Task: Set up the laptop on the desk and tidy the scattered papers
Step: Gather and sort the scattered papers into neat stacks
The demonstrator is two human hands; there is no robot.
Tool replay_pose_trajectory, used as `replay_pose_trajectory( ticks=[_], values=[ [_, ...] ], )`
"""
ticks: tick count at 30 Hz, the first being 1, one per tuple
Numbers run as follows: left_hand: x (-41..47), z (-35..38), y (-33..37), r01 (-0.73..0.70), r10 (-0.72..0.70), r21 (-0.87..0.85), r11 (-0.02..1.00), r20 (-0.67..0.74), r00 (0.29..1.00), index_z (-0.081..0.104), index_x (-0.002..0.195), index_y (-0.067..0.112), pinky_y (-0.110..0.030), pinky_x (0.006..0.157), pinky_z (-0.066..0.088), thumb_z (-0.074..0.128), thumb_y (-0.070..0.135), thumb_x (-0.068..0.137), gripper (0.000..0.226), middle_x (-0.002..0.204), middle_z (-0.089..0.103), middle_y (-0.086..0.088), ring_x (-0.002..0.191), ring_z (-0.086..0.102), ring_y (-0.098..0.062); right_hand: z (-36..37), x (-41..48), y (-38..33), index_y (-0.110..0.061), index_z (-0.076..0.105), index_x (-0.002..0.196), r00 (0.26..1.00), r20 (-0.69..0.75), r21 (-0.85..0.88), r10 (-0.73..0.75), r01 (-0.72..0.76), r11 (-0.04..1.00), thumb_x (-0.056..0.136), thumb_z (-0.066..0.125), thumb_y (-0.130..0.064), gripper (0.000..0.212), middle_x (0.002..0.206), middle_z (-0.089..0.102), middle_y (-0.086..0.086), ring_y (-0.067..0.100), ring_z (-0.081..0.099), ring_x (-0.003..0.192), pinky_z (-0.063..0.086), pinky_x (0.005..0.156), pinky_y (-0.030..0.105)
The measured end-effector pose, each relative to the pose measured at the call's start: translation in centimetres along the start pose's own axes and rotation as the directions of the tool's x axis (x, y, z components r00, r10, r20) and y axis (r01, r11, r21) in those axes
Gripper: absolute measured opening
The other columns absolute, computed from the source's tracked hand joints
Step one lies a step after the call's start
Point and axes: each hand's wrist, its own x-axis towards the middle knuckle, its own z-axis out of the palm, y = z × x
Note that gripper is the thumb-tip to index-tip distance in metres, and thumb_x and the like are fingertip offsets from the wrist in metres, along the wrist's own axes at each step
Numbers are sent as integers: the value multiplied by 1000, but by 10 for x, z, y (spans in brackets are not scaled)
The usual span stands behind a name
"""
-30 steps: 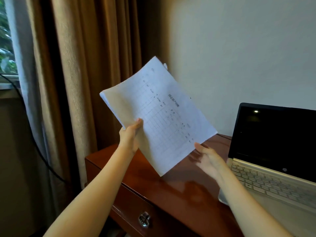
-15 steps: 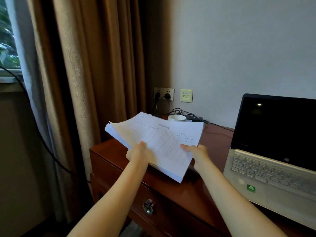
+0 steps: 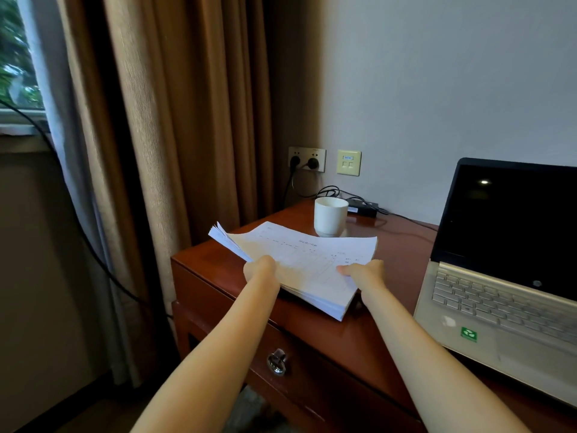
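Observation:
A stack of white printed papers (image 3: 306, 260) lies nearly flat just above the left end of the dark wooden desk (image 3: 374, 332). My left hand (image 3: 260, 271) grips its near left edge and my right hand (image 3: 363, 271) grips its near right edge, thumb on top. The near corner of the stack looks to be touching the desk top. An open silver laptop (image 3: 499, 295) with a black screen stands on the desk to the right of the papers.
A white cup (image 3: 330, 216) stands just behind the papers. Beyond it lie a black power adapter (image 3: 362, 207) and cables, plugged into a wall socket (image 3: 307, 159). Brown curtains (image 3: 187, 120) hang left of the desk. A drawer handle (image 3: 276, 362) sits on the desk front.
The paper stack was held upright and tilted in the air; it has come down to nearly flat over the desk. My right hand has taken hold of its right edge.

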Motion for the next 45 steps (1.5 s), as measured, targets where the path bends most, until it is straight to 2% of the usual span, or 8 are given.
replay_pose_trajectory(
  ticks=[7, 14, 22, 27, 35, 37, 41, 45],
  values=[
    [-10, 6, -1, -90, 104, 122, 988, -116, 988, 14, 144, 4, -31, 83, 46, 45, -1, 94, 59, 135, 45, -17, 117, 50, -30, -3, -13, -3, 1, 31, 122, 986, -102, -190, -129, 108, 976, 80, 69, -7, 58, 125, 54, 20, 36, 54, 113, 45, 80, 36],
    [-3, 6, -3, -186, 216, 275, 943, -84, 973, 16, 142, 0, -34, 87, 48, 48, -3, 91, 61, 138, 41, -18, 117, 50, -31, -2, -16, 0, 0, 32, 120, 978, -126, -215, -168, 138, 967, 81, 67, -6, 53, 124, 54, 20, 36, 55, 110, 47, 77, 36],
    [-1, 2, -14, -264, 454, 743, 615, -60, 889, -5, 148, -1, -38, 112, 27, 59, 9, 89, 87, 155, 9, -21, 139, 22, -35, -2, -21, 3, -2, 31, 126, 958, -191, -318, -213, 145, 937, 82, 65, -9, 56, 129, 39, 19, 40, 52, 111, 40, 76, 37],
    [0, 3, -17, -286, 537, 813, 508, -39, 843, -4, 150, 6, -41, 116, 18, 60, 14, 91, 87, 156, -3, -23, 144, 8, -38, -4, -23, 1, -2, 29, 130, 966, -196, -307, -168, 102, 946, 82, 66, -6, 60, 132, 35, 20, 40, 52, 111, 36, 75, 34],
    [-1, 2, -22, -298, 475, 868, 398, 83, 876, 8, 150, 15, -45, 116, 17, 47, 24, 98, 67, 157, 3, -20, 145, 4, -39, -10, -25, 3, -3, 26, 135, 966, -189, -385, -178, 94, 918, 82, 64, -5, 65, 133, 31, 21, 41, 54, 108, 37, 74, 33],
    [-3, 1, -22, -294, 483, 896, 332, 105, 869, 10, 150, 18, -47, 117, 8, 43, 25, 100, 61, 157, -2, -20, 145, -1, -39, -10, -25, 4, -4, 29, 134, 958, -163, -524, -234, 117, 843, 83, 63, -11, 61, 135, 30, 20, 39, 46, 116, 44, 83, 38],
    [-11, 8, -20, -343, 530, 933, 109, 238, 814, 14, 150, 19, -51, 116, -2, 38, 14, 100, 56, 156, -13, -20, 143, -10, -42, -12, -27, 1, -8, 29, 138, 961, 8, -798, -275, 172, 578, 91, 50, -29, 55, 144, 27, 18, 33, 28, 131, 32, 103, 38],
    [-24, 29, -8, -444, 472, 894, -68, 420, 775, 7, 151, 19, -51, 116, -2, 42, 12, 97, 65, 156, -17, -18, 143, -14, -41, -25, -26, -8, -10, 28, 140, 960, 89, -813, -266, 224, 538, 89, 54, -31, 61, 145, 28, 15, 32, 27, 132, 33, 104, 37]
  ],
)
